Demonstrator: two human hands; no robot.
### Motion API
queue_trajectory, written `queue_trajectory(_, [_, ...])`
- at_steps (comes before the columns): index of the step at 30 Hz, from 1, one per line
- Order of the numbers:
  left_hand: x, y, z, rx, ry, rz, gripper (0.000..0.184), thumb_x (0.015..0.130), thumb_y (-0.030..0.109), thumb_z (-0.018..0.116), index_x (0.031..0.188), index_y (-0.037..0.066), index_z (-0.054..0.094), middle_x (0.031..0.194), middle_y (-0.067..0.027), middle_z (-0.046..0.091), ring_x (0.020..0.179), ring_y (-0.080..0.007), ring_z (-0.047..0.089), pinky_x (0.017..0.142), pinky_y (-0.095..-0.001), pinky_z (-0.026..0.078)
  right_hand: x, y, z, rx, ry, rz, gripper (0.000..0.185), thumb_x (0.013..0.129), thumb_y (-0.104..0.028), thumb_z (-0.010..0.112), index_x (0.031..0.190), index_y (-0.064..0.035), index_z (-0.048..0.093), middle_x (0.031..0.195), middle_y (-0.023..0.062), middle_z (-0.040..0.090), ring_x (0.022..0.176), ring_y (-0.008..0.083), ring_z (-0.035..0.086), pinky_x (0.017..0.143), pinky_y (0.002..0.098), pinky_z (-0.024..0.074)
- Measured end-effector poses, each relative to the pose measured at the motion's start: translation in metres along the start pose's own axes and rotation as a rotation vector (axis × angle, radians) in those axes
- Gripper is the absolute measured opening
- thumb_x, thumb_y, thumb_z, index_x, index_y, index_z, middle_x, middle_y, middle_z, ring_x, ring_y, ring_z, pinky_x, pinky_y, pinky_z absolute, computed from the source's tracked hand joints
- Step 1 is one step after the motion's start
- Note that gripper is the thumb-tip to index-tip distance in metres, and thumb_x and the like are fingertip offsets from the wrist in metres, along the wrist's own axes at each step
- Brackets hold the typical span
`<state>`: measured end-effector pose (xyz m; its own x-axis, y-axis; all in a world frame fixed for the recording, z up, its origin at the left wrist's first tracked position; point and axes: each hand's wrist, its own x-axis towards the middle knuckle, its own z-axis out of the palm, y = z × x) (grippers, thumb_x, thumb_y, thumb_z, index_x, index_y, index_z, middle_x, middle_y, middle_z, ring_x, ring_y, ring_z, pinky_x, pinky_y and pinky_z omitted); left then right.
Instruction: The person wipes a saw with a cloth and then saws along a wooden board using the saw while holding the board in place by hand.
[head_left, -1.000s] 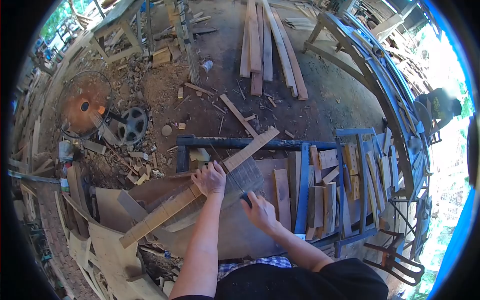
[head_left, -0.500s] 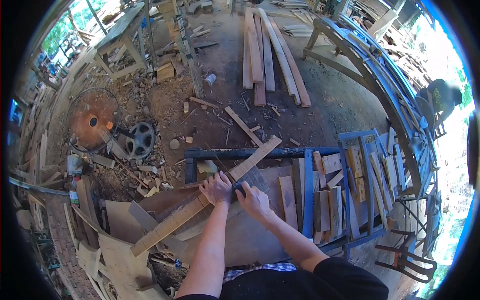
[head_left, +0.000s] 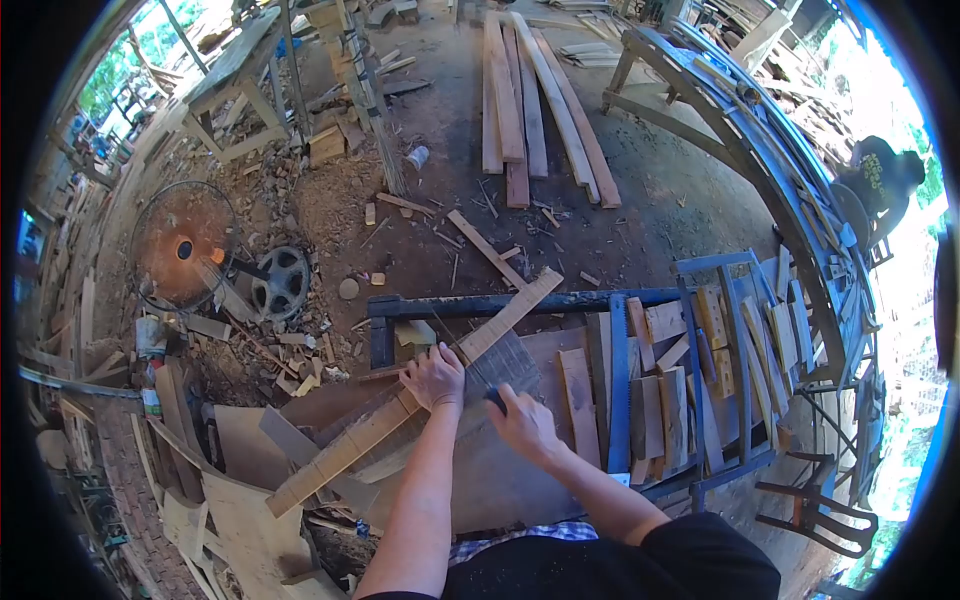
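Note:
A long wooden board [head_left: 335, 455] lies diagonally across the bench, its far end jutting past the dark rail. My left hand [head_left: 434, 378] grips the board near its middle, fingers curled over the edge. Just right of it, my right hand [head_left: 527, 428] is closed round the dark handle of a handsaw [head_left: 479, 378]. The saw's thin blade crosses the board beside my left fingers. Beneath is a grey plank [head_left: 510, 362], partly covered by the board and hands.
Several wood pieces [head_left: 576, 395] and blue-painted frames [head_left: 619, 390] lie to the right. A dark rail [head_left: 560, 305] edges the bench. Ahead, long planks [head_left: 533, 100] rest on the ground. A rusty round fan [head_left: 185, 245] stands left. A dark-clothed person [head_left: 880, 185] is at far right.
My right hand has drawn the handsaw back toward me and slightly right, showing more blade. My left hand and the board stay nearly in place.

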<state>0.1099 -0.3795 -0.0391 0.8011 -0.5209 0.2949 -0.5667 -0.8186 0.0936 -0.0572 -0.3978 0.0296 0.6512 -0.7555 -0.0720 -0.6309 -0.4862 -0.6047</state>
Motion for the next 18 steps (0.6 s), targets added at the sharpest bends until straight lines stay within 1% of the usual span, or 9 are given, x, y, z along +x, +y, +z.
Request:
queue_trajectory(2, [0.006, 0.004, -0.006, -0.012, -0.007, -0.014, 0.033, 0.093, 0.033, 0.047, 0.078, 0.013, 0.070, 0.077, -0.0096, 0.069, 0.079, -0.0285, 0.063, 0.081, -0.0469, 0.041, -0.009, 0.003, -0.005, 0.002, -0.028, -0.006, 0.027, 0.092, -0.036, 0.059, 0.097, -0.0108, 0.053, 0.074, 0.0221, 0.063, 0.064, 0.0432, 0.064, 0.054, 0.0512, 0.0523])
queue_trajectory(4, [-0.001, 0.002, -0.009, -0.018, -0.019, -0.012, 0.033, 0.093, 0.033, 0.047, 0.079, 0.013, 0.070, 0.077, -0.0096, 0.069, 0.079, -0.0285, 0.063, 0.081, -0.0470, 0.041, -0.006, -0.002, -0.002, 0.016, 0.020, 0.011, 0.027, 0.092, -0.037, 0.060, 0.096, -0.0107, 0.052, 0.073, 0.0217, 0.063, 0.064, 0.0429, 0.064, 0.054, 0.0506, 0.0526])
queue_trajectory(7, [0.002, 0.004, -0.004, -0.011, -0.028, -0.030, 0.034, 0.093, 0.033, 0.047, 0.076, 0.014, 0.070, 0.077, -0.0091, 0.069, 0.077, -0.0281, 0.063, 0.082, -0.0469, 0.040, 0.041, -0.008, 0.016, 0.007, 0.054, -0.052, 0.026, 0.092, -0.033, 0.061, 0.099, -0.0089, 0.054, 0.074, 0.0222, 0.064, 0.066, 0.0428, 0.064, 0.057, 0.0520, 0.0517])
queue_trajectory(10, [0.001, -0.001, -0.001, 0.010, -0.008, -0.008, 0.034, 0.093, 0.032, 0.047, 0.076, 0.013, 0.069, 0.077, -0.0094, 0.069, 0.076, -0.0285, 0.063, 0.080, -0.0468, 0.040, 0.029, -0.008, 0.007, -0.030, 0.015, -0.031, 0.028, 0.091, -0.036, 0.061, 0.098, -0.0106, 0.053, 0.071, 0.0211, 0.062, 0.064, 0.0417, 0.065, 0.055, 0.0501, 0.0528])
queue_trajectory(12, [0.001, 0.001, 0.000, -0.002, 0.021, -0.003, 0.034, 0.093, 0.032, 0.047, 0.075, 0.013, 0.069, 0.077, -0.0099, 0.069, 0.076, -0.0290, 0.063, 0.080, -0.0462, 0.040, 0.003, 0.000, -0.003, -0.022, 0.003, -0.032, 0.028, 0.092, -0.036, 0.060, 0.097, -0.0105, 0.052, 0.072, 0.0210, 0.063, 0.064, 0.0415, 0.065, 0.055, 0.0501, 0.0526])
queue_trajectory(14, [0.003, 0.002, -0.004, -0.006, -0.003, -0.014, 0.034, 0.093, 0.032, 0.047, 0.076, 0.013, 0.070, 0.077, -0.0100, 0.069, 0.077, -0.0290, 0.063, 0.080, -0.0459, 0.040, -0.005, 0.001, -0.003, -0.015, -0.022, -0.026, 0.028, 0.092, -0.036, 0.060, 0.097, -0.0103, 0.052, 0.072, 0.0210, 0.063, 0.064, 0.0413, 0.065, 0.054, 0.0502, 0.0524])
queue_trajectory(16, [0.003, 0.003, -0.008, -0.012, -0.008, -0.012, 0.034, 0.093, 0.032, 0.047, 0.076, 0.013, 0.070, 0.077, -0.0101, 0.069, 0.077, -0.0290, 0.063, 0.080, -0.0457, 0.040, 0.013, -0.008, 0.002, -0.002, 0.032, -0.011, 0.028, 0.092, -0.036, 0.060, 0.099, -0.0107, 0.052, 0.073, 0.0210, 0.064, 0.065, 0.0415, 0.065, 0.055, 0.0505, 0.0525])
queue_trajectory(18, [0.003, 0.002, -0.006, -0.037, -0.027, -0.020, 0.035, 0.093, 0.032, 0.047, 0.076, 0.013, 0.070, 0.077, -0.0101, 0.069, 0.077, -0.0287, 0.063, 0.080, -0.0457, 0.040, 0.039, -0.009, 0.011, -0.002, 0.026, -0.011, 0.026, 0.092, -0.034, 0.061, 0.099, -0.0100, 0.052, 0.074, 0.0216, 0.063, 0.066, 0.0424, 0.065, 0.057, 0.0512, 0.0521])
